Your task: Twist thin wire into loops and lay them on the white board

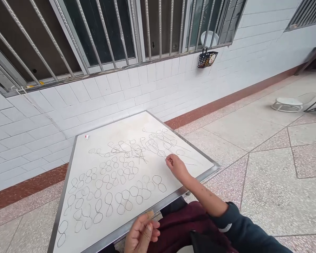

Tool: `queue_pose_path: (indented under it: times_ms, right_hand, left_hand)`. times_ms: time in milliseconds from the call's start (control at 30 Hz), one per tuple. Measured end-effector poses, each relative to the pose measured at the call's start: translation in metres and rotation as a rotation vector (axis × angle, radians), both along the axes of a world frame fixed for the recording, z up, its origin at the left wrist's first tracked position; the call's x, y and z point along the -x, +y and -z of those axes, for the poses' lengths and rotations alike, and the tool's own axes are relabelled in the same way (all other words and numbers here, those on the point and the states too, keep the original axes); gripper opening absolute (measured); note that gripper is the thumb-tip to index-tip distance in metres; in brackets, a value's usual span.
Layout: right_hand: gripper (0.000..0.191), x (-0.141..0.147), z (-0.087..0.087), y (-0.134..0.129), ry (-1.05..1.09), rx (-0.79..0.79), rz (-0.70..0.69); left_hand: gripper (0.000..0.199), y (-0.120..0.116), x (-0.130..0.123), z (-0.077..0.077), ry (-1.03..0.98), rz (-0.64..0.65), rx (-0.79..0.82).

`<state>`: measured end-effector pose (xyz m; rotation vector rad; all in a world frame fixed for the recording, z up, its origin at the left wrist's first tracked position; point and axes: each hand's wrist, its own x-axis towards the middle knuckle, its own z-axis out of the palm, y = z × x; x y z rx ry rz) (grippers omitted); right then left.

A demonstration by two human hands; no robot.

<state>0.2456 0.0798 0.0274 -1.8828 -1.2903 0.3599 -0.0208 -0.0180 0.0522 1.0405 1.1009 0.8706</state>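
Observation:
My right hand [177,167] is over the right side of a white table [171,182], its fingers curled in a pinch beside a loose pile of thin looped wires [137,149]. Whether a wire is between those fingertips I cannot make out. Near the front edge, my left hand [142,232] is closed, thumb against fingers, and anything in it is too small to see. A tan strip [150,213], perhaps tape, shows at one of its fingertips. Thin figure-eight wire shapes [123,202] lie in rows across the left and front of the tabletop.
A metal rim [212,168] edges the table. A small red-and-white item [87,137] lies at its far left corner. Behind stands a white tiled wall [137,82] with barred windows and a hanging dark basket [207,59]. A white chair [289,103] is on the floor at right.

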Motion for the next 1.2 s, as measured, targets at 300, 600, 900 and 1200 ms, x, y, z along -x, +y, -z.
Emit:
queue_pose_path:
  times_ms: [300,600,900,1200]
  right_hand:
    - [0.010,0.095,-0.033,-0.088,0.089,-0.268,-0.456]
    - [0.011,0.112,-0.039,-0.105,0.541,-0.175,-0.578]
    - [0.027,0.104,-0.053,-0.101,1.120,-0.111,-0.614]
    - [0.029,0.122,-0.055,-0.116,1.443,0.008,-0.517]
  left_hand:
    - [0.051,0.041,-0.025,-0.050,-0.146,-0.277,-0.235]
    - [0.041,0.010,-0.015,-0.041,-0.195,-0.322,-0.188]
    - [0.045,-0.016,-0.007,-0.046,-0.112,-0.034,-0.071]
    - [0.038,-0.022,0.002,-0.034,-0.272,-0.192,-0.106]
